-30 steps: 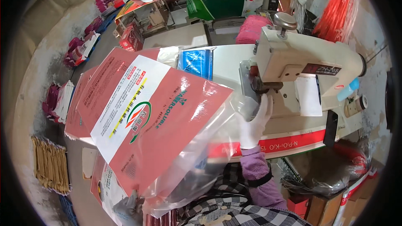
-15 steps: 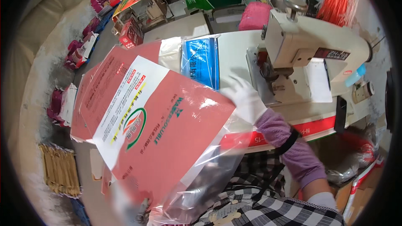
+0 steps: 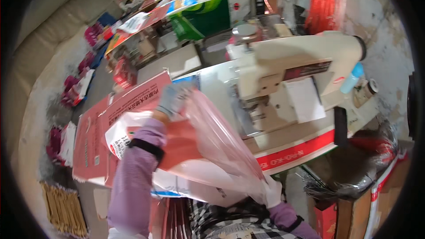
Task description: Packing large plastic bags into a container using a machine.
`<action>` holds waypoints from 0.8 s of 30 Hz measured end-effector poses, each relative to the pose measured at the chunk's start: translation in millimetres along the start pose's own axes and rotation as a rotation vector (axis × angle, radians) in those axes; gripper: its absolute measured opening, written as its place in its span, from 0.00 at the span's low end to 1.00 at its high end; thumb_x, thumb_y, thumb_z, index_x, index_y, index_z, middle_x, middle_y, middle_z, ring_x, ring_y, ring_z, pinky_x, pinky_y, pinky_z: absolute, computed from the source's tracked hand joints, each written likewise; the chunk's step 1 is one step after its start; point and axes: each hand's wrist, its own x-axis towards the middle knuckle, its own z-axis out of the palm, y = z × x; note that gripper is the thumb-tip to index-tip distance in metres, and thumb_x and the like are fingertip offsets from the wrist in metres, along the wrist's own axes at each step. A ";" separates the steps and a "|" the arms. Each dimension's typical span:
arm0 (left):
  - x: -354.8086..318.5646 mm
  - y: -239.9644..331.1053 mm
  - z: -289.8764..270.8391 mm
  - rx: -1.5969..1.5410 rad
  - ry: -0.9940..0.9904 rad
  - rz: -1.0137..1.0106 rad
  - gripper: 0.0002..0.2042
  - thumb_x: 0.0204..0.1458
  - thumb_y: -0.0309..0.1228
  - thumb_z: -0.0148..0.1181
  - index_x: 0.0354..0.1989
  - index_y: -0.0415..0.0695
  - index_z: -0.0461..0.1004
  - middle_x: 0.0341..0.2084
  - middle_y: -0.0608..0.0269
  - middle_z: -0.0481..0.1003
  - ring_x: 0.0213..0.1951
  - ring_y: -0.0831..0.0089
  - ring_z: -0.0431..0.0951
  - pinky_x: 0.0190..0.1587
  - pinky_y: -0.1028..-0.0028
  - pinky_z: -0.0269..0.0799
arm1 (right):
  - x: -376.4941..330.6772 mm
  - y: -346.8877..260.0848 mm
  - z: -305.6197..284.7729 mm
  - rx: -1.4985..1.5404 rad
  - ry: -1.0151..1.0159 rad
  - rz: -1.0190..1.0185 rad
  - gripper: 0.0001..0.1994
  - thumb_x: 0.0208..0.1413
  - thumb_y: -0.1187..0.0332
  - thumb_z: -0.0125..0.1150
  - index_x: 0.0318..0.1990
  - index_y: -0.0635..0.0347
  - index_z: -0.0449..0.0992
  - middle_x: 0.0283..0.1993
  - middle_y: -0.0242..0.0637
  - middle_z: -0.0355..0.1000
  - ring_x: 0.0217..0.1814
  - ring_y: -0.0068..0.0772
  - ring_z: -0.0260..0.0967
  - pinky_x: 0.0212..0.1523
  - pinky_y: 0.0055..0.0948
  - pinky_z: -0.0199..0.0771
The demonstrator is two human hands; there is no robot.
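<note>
A pinkish printed plastic bag (image 3: 217, 137) with translucent film is stretched between my two white-gloved hands in front of me. My left hand (image 3: 175, 99) reaches out to its far end, fingers closed on it, a little blurred. Close to my body, my right hand (image 3: 273, 193) grips the gathered near end. Under the bag and to its left lies a stack of flat red printed bags (image 3: 93, 146). A white and blue sheet (image 3: 172, 183) shows below the bag's near edge. Right of the bag stands a cream sewing machine (image 3: 292, 64).
A red-striped table edge (image 3: 296, 150) runs along the front right. Beyond it are a cardboard box (image 3: 356, 214) and crumpled clear plastic (image 3: 367, 172). Red strands (image 3: 326, 6) hang at the back right. Bundled brown sacks (image 3: 64, 210) lie at lower left.
My left hand has moved from the lower left to the bag's far end. My right hand has come back toward my body. The earlier flat bag is now pulled lengthwise.
</note>
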 end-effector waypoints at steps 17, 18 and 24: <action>23.5 63.5 88.5 0.854 -0.377 0.184 0.12 0.48 0.34 0.57 0.41 0.55 0.81 0.31 0.64 0.80 0.34 0.62 0.81 0.31 0.63 0.73 | -52.5 25.7 -44.9 0.193 -0.072 -0.048 0.20 0.52 0.78 0.52 0.52 0.52 0.78 0.38 0.50 0.77 0.39 0.43 0.78 0.39 0.30 0.76; 27.0 66.4 102.7 0.820 -0.161 0.220 0.11 0.46 0.37 0.58 0.38 0.53 0.81 0.30 0.60 0.79 0.34 0.56 0.79 0.33 0.61 0.72 | -36.7 17.7 -32.7 0.233 -0.007 -0.135 0.20 0.53 0.77 0.52 0.52 0.51 0.78 0.39 0.49 0.77 0.39 0.45 0.77 0.40 0.32 0.76; -91.5 133.3 31.1 0.343 -0.904 0.353 0.19 0.49 0.40 0.55 0.44 0.39 0.74 0.41 0.45 0.75 0.46 0.44 0.74 0.62 0.48 0.57 | 48.0 -84.0 15.5 -0.008 -0.061 -0.192 0.24 0.57 0.72 0.52 0.63 0.46 0.66 0.32 0.54 0.73 0.32 0.56 0.74 0.33 0.43 0.73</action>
